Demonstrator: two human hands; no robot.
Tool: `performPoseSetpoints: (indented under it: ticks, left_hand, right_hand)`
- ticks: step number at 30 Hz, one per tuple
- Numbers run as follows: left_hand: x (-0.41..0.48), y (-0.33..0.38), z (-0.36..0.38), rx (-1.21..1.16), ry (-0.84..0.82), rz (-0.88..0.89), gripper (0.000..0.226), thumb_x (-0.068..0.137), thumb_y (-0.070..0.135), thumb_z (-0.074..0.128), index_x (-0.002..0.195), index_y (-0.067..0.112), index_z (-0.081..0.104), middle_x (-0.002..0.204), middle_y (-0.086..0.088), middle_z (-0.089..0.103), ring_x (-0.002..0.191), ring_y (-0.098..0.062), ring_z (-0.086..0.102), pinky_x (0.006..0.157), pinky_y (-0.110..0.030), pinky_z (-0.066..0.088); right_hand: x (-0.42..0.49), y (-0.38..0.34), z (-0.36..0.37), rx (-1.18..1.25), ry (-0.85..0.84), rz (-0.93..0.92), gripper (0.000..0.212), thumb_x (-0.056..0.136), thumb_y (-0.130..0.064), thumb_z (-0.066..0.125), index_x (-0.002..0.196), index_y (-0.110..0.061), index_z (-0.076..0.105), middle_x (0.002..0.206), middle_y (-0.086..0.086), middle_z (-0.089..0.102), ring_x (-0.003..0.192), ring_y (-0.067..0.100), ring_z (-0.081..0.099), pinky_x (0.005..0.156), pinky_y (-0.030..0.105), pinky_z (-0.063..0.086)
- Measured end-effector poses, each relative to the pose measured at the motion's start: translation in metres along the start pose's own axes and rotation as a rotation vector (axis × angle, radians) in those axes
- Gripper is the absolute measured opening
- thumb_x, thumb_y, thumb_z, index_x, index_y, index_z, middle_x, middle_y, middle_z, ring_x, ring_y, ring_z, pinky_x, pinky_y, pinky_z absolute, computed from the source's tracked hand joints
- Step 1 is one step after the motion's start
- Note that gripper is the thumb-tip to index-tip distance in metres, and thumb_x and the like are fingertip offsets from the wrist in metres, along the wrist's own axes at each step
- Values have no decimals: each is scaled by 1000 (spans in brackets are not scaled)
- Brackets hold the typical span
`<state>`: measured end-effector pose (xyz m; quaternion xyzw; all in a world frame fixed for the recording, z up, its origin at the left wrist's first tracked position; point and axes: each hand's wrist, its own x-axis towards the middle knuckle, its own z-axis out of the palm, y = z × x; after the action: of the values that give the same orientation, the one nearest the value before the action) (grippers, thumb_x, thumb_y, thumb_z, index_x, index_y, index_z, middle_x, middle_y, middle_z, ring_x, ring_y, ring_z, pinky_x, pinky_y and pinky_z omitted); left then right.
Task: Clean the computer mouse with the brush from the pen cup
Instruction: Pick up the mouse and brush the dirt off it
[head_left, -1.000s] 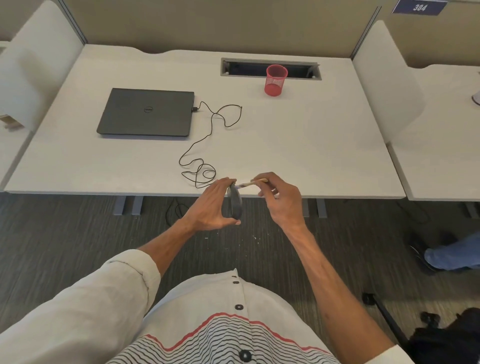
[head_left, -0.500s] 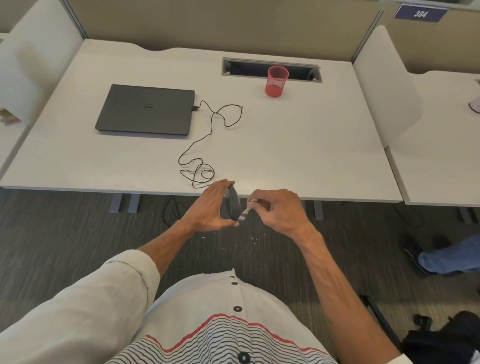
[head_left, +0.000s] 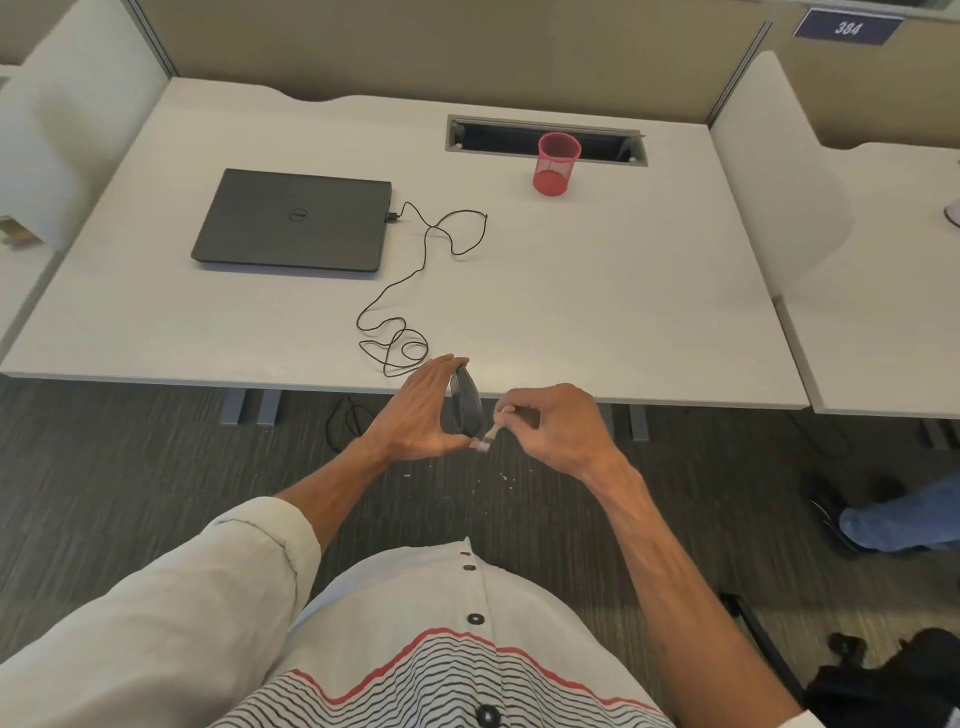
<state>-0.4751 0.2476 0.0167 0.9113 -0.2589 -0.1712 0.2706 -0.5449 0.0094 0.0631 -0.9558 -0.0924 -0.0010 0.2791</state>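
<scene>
1. Fingers of the left hand (head_left: 423, 410) are wrapped around a dark grey plastic computer mouse (head_left: 466, 402), holding it on edge in the air, just off the near edge of the white tabletop (head_left: 597, 291) and above the carpet.
2. Fingers of the right hand (head_left: 558, 423) are pinched shut on a small pale-handled brush (head_left: 491, 434); its bristle end touches the lower end of the mouse, close to the left thumb.
3. Taking the mouse as landmark: its thin black cable (head_left: 415, 291) runs away from it across the tabletop in loose loops to a closed dark grey laptop (head_left: 293, 221), far beyond and to the left.
4. A red mesh pen cup (head_left: 556, 163) stands upright far beyond the mouse, slightly right, beside a cable slot; it looks empty, though its inside is hard to read.
5. Progress, as a judgement: the brush is out of the cup and the brushing is under way. How much of the mouse is clean cannot be told. Left to do: finishing the strokes and probably setting the mouse down.
</scene>
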Motion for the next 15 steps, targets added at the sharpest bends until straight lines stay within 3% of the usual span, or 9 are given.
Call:
performPoseSetpoints:
  ticks: [3,9,12,15]
  left_hand:
    - [3,1,-1,0,0,4,129,76,67,91,171,16,21,178,-8,26,166,-24,25,139,-49,25]
    - [6,0,-2,3,9,22,126,76,62,93,170,16,24,176,-6,29,164,-24,28,137,-45,27]
    - [7,0,-1,9,18,27,125,76,61,93,170,16,24,175,-6,30,163,-24,29,137,-45,27]
    - [8,-1,-1,9,17,28,123,78,60,92,170,16,24,176,-7,30,164,-24,28,137,-47,27]
  right_hand:
    - [0,1,-2,64,48,16,8,101,-36,75,98,-36,82,72,-25,68,62,-2,59,64,11,37]
    - [11,-9,1,54,282,24,17,104,-37,76,117,-31,85,114,-19,84,65,2,64,71,16,52]
    - [8,-11,4,4,239,-53,17,104,-34,77,117,-27,85,106,-13,86,70,4,71,71,23,59]
    - [3,-11,1,-29,108,-80,14,106,-36,74,114,-31,84,90,-18,81,68,6,68,66,23,53]
